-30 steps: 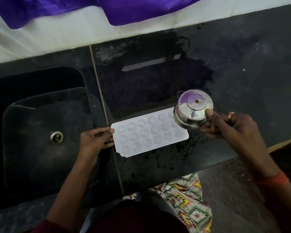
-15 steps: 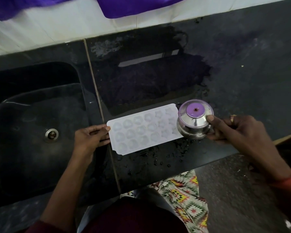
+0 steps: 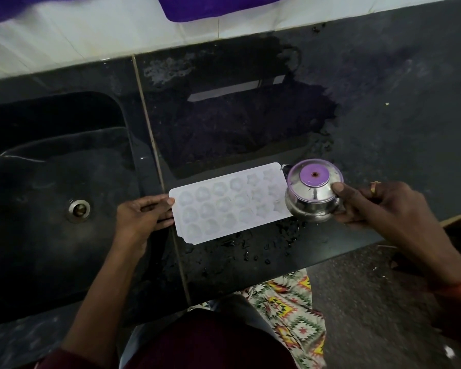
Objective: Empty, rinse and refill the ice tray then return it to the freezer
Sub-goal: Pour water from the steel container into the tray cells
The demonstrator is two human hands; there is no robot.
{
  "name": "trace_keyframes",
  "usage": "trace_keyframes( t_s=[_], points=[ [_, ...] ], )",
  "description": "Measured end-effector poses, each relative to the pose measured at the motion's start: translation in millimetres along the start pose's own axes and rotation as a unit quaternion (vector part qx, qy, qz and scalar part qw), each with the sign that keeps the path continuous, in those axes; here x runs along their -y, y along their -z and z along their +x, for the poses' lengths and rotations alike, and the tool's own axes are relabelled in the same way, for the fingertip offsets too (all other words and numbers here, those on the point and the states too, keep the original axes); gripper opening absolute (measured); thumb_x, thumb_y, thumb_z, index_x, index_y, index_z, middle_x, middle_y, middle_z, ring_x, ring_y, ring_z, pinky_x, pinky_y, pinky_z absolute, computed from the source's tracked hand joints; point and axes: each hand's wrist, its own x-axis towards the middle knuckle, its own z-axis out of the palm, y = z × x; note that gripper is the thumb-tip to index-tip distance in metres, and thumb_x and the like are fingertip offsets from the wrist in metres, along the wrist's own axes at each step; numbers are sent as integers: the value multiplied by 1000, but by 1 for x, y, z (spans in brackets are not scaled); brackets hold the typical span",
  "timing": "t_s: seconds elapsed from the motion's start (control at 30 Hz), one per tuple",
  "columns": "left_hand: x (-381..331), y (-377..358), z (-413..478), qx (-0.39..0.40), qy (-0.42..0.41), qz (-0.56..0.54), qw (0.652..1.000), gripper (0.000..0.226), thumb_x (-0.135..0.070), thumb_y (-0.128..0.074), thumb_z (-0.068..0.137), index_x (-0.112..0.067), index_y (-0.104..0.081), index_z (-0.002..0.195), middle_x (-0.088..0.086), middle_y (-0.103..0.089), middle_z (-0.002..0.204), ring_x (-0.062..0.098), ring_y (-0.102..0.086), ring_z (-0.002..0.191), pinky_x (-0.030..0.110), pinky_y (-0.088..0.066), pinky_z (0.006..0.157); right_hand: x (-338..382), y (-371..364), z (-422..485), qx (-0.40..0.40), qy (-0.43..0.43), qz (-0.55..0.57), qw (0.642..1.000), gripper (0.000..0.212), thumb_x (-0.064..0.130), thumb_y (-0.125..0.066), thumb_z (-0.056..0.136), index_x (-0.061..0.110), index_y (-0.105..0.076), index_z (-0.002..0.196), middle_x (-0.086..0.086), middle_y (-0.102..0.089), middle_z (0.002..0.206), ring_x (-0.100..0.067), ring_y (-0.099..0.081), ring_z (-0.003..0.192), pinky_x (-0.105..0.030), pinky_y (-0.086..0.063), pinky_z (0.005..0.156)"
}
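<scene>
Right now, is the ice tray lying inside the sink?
No, the ice tray lies on the counter, to the right of the sink.

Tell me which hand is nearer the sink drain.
Left. The left hand holds the ice tray by its end just right of the drain; the right hand grips the steel pot past the tray's far end.
</scene>
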Motion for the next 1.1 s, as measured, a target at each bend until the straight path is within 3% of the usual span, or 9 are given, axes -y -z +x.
trace_keyframes(
  t_s=[0.17,0.4,0.6,0.73,0.83,1.0,1.1],
  points=[
    [0,0,1,-2,6,1,1000,15,-9,-79,83,-4,-73,96,6,-77,74,15,-74,65,23,-59,57,-2,0,2,9,-6,1,1000,37,62,-58,86,36,-71,62,15,-72,61,-2,-71,63,-24,-51,70],
    [0,2,2,4,7,-2,1000,14,-9,-79,83,-4,-74,95,8,-78,78,17,-75,69,25,-60,60,-3,-1,5,11,-13,4,1000,39,68,-56,83,39,-69,60,17,-71,59,-1,-69,60,-11,-49,62],
    [-1,2,2,5,10,-4,1000,12,-8,-80,82,-6,-74,92,7,-77,77,17,-75,68,25,-60,59,-5,-1,7,20,-26,7,999,39,71,-55,81,42,-70,62,15,-72,61,-4,-72,65,-26,-52,71],
    [-1,2,2,4,9,-7,1000,13,-8,-80,81,-6,-74,92,7,-77,76,16,-75,67,23,-59,57,-6,0,7,18,-16,4,1000,39,69,-57,82,38,-71,63,14,-73,62,-6,-73,65,-29,-53,72],
    [0,2,2,5,9,-9,1000,13,-8,-80,81,-6,-74,92,6,-77,75,15,-75,66,23,-58,57,-6,0,6,16,-8,4,1000,39,69,-56,83,38,-71,63,15,-73,62,-5,-72,65,-26,-53,69],
    [0,3,2,9,10,-7,1000,16,-9,-81,81,-5,-74,95,7,-78,78,17,-75,69,23,-59,59,-7,0,-1,14,-7,43,999,42,67,-59,84,31,-73,65,13,-74,66,2,-72,68,-9,-51,64],
    [0,3,2,9,10,-8,1000,17,-9,-81,81,-4,-74,96,8,-78,79,18,-76,70,24,-60,60,-9,2,-7,13,-4,46,999,44,65,-60,85,26,-74,69,10,-76,70,-6,-74,71,-33,-58,73]
  ],
)
